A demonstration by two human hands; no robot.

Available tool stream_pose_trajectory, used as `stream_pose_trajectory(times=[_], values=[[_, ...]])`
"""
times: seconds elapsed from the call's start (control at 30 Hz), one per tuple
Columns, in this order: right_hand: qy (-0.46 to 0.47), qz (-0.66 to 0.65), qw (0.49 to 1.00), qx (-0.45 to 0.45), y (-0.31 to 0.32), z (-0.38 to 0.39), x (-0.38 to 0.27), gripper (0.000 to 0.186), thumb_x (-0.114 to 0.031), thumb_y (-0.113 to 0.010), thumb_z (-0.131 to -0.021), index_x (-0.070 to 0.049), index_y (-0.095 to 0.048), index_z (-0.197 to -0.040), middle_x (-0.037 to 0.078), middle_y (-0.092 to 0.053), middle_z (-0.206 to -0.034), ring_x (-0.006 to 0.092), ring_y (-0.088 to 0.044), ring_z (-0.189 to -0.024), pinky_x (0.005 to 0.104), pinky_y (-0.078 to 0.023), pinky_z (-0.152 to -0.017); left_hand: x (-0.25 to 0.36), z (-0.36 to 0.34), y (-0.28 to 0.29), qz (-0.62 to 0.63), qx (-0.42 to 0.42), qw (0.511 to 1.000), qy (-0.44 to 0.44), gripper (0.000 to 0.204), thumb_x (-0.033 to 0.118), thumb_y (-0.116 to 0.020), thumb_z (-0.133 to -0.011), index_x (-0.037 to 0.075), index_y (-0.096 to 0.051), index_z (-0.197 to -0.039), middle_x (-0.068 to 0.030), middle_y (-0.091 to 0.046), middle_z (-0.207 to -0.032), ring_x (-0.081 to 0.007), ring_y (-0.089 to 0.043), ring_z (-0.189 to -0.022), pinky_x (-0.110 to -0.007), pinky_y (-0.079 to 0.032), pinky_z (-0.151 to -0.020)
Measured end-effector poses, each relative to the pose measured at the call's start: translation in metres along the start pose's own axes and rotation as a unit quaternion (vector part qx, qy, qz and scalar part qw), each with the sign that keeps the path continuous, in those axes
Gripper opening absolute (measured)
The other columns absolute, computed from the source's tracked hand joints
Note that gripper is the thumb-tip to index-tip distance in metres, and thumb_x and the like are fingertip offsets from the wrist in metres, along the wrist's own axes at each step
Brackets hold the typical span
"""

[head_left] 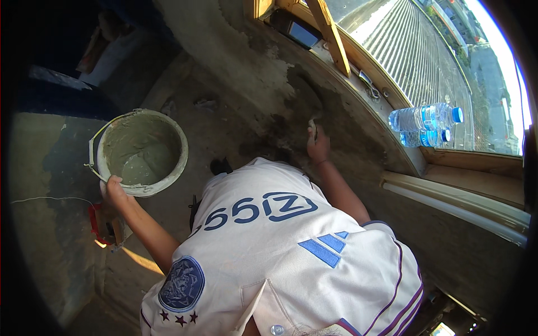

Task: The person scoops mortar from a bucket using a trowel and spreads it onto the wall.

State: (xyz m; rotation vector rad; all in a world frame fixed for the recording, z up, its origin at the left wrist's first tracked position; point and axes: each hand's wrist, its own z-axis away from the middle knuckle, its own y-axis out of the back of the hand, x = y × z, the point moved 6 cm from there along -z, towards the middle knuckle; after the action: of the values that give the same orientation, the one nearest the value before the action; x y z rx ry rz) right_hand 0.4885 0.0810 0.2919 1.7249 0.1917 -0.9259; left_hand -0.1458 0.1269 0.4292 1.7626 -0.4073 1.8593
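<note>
"At the bucket's (pixel 162 185) near rim, on its left side, your left hand (pixel 116 194) has its fingers clamped on the edge."

"And what does the bucket hold?"

"Wet grey mortar (pixel 141 169), smeared up the inner wall. The mouth faces up toward you, and the wire handle (pixel 91 150) sticks out on the bucket's left."

"Your other hand?"

"Your right hand (pixel 318 147) is well apart from the bucket, off to its right. The fingers look curled, with something pale showing at them, but I can't tell whether you're gripping a thing or the fingers are just coated."

"Anything just past that hand?"

"A dark, damp patch (pixel 305 89) on the grey surface, also right of the bucket."

"Farther out?"

"Well to the bucket's right, a clear bottle (pixel 417 118) with a blue cap is by the window, scissors (pixel 370 87) near it. Below the bucket, to its left, you have a red object (pixel 92 220)."
</note>
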Motion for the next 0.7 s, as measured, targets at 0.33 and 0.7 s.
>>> stream_pose_trajectory(times=[0.33,0.7], values=[[-0.013,-0.106,0.994,0.037,-0.004,0.013,-0.006,0.030,-0.027,-0.053,-0.091,-0.003,-0.058,-0.106,0.026,-0.062,-0.084,0.0465,-0.059,-0.080,0.0502,-0.046,-0.067,0.000,0.000,0.007,0.034,-0.018,0.999,0.001,0.046,0.007,-0.057,-0.046,-0.007,-0.059,-0.090,-0.0112,-0.058,-0.090,-0.0271,-0.057,-0.079,-0.034,-0.047,-0.076],[-0.050,0.027,0.996,-0.062,-0.051,-0.015,0.022,0.041,-0.042,-0.051,-0.090,-0.009,-0.062,-0.112,0.025,-0.064,-0.090,0.0446,-0.060,-0.087,0.0508,-0.048,-0.073,-0.016,-0.023,0.016,0.043,-0.025,0.999,-0.011,0.048,0.007,-0.057,-0.045,-0.006,-0.059,-0.092,-0.0115,-0.057,-0.091,-0.0292,-0.058,-0.083,-0.036,-0.048,-0.077]])
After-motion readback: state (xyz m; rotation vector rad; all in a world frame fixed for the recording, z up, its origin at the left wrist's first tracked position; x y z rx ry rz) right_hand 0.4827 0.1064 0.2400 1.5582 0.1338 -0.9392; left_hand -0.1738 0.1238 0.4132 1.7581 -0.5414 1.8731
